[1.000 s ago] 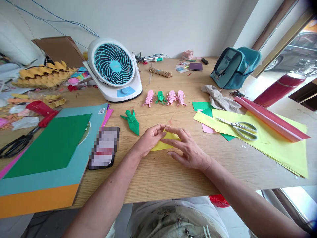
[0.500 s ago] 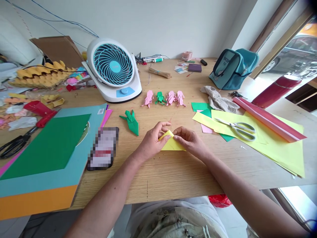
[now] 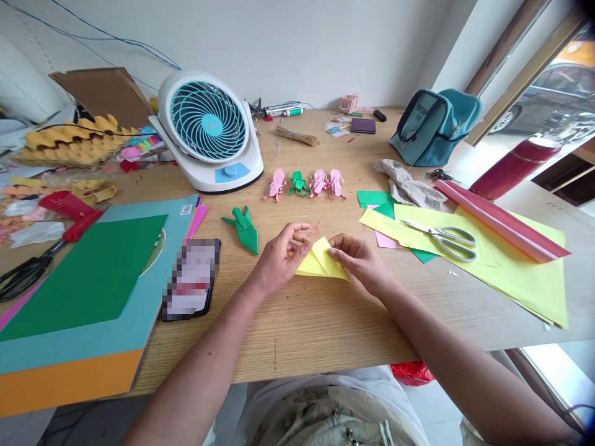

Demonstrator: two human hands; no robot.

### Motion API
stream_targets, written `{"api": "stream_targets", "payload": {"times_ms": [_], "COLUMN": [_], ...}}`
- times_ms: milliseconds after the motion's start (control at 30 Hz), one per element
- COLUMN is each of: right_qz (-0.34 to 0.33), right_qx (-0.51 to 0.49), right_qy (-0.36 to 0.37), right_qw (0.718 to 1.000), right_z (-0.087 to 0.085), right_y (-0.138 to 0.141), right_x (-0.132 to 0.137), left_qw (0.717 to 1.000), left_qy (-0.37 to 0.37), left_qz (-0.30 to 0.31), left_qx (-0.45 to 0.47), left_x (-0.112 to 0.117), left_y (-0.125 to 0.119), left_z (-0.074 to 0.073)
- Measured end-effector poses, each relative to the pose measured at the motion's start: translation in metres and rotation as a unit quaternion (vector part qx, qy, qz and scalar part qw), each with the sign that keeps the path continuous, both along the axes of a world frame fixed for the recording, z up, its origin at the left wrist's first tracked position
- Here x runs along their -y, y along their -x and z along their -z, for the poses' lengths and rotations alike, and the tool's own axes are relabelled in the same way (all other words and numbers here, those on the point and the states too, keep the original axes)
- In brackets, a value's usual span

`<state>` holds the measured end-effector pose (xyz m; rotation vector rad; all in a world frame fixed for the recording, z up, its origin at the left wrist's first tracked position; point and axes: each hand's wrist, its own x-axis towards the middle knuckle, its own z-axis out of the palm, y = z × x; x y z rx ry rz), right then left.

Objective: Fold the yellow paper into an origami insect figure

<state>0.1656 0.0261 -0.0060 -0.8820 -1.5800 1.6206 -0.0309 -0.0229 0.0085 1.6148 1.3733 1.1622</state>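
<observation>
Folded yellow paper [image 3: 320, 265] is btwn the two hands, over the bare front part of the table [image 3: 316, 334]; can't tell if its underside touches wood. Long lower edge runs side to side, R end a bit closer to wearer; flap corner pts away, toward the wall. R hand [image 3: 360, 259] is at the R sloping edge, thumb + bent fingers pinched on paper near the top corner. L hand [image 3: 281, 257] at the L edge, thumb tip against paper, forefinger curved above; can't tell if pinched or just resting. Neither hand clearly nearer, both in contact. Corner is closer to R thumb, approx.

Hidden: paper's far side, L end under L thumb, most R fingertips. Layer count n/a.

Further out: green folded figure [image 3: 246, 232] L of L hand, phone [image 3: 193, 279] beside it, screen pixelated. Row of small figs [image 3: 318, 182] beyond, details too small. Silver scissors [image 3: 446, 240] on yellow sheets [image 3: 530, 285] to R, blades closed. Black-handled scissors [image 3: 22, 274] cut off at L frame edge.
</observation>
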Motion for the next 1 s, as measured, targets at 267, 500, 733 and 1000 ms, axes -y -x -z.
{"api": "stream_targets", "payload": {"times_ms": [267, 500, 733, 1000], "right_qz": [0.102, 0.092, 0.106, 0.116], "right_qx": [-0.043, -0.068, -0.08, -0.085], "right_qy": [0.047, -0.038, -0.082, -0.155], "right_qw": [0.993, 0.993, 0.988, 0.978], "right_z": [-0.001, 0.001, 0.003, 0.01], "right_y": [-0.003, -0.002, -0.001, 0.0], "right_x": [-0.006, -0.006, -0.005, -0.004], "left_qw": [0.992, 0.985, 0.966, 0.946], "left_qy": [0.077, 0.015, 0.038, 0.036], "left_qz": [-0.008, -0.064, -0.091, -0.109], "left_qx": [0.102, 0.161, 0.238, 0.303], "left_x": [-0.005, -0.002, -0.002, 0.0], "left_y": [0.002, -0.005, -0.009, -0.014], "left_z": [0.002, -0.002, -0.003, -0.001]}}
